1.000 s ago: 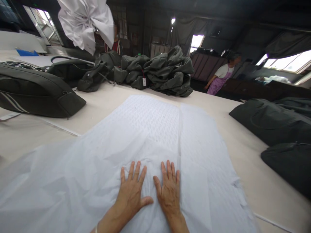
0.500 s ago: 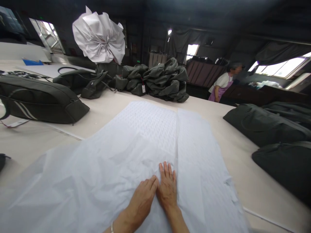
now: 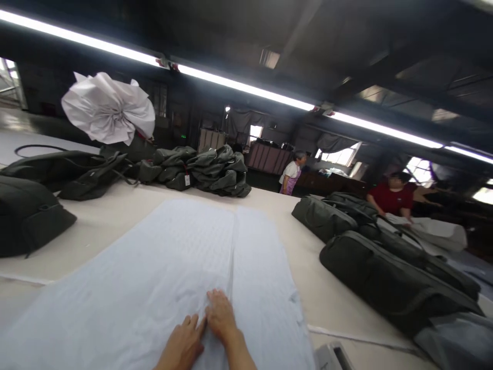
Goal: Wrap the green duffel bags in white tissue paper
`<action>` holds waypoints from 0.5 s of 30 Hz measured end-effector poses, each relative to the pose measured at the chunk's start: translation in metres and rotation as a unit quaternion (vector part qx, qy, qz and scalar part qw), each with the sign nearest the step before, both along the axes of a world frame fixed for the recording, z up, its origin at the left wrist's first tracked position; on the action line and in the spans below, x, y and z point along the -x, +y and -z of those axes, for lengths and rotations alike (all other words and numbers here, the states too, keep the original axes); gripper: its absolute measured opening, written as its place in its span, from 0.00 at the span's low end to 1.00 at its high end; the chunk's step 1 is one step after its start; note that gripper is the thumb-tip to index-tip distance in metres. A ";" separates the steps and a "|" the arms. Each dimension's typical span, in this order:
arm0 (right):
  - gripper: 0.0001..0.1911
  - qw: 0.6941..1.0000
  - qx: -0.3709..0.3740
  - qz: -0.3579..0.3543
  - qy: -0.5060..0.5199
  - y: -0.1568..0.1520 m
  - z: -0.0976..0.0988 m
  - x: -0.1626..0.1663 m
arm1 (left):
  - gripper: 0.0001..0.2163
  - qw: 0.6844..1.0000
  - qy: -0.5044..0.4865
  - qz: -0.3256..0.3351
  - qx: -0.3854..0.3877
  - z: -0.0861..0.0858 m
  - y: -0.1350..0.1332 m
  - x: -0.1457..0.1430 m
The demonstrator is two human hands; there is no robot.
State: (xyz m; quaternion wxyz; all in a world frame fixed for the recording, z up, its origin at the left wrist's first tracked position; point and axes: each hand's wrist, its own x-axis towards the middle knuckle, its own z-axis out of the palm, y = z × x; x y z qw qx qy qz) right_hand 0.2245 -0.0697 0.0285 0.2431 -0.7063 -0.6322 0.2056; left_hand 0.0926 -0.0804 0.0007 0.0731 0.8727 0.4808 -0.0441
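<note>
At the bottom centre of the frame, my left hand (image 3: 184, 347) and my right hand (image 3: 220, 316) rest touching each other, palms down, open and gripping nothing, on the near end of the thin white paper sheet (image 3: 154, 267), whose long axis runs away toward the middle, with the right hand farther along it.

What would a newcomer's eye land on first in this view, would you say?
First, the broad pale sheet spread along the table, with the left hand and right hand side by side on its near end. Then the big crumpled bunch of white paper at the far left, beside a heap of dark green bags; more dark bags line the right.
</note>
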 end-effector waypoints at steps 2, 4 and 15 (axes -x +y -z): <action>0.26 0.998 -0.032 0.047 0.039 -0.009 -0.020 -0.002 | 0.30 1.000 0.017 0.004 -0.019 -0.005 -0.003 -0.002; 0.23 0.991 -0.066 0.085 0.079 -0.034 -0.040 -0.020 | 0.27 0.999 0.030 0.016 -0.026 -0.013 -0.007 -0.002; 0.25 0.896 0.042 0.424 0.127 -0.312 -0.091 -0.259 | 0.21 0.998 0.040 0.048 -0.009 -0.030 -0.007 0.000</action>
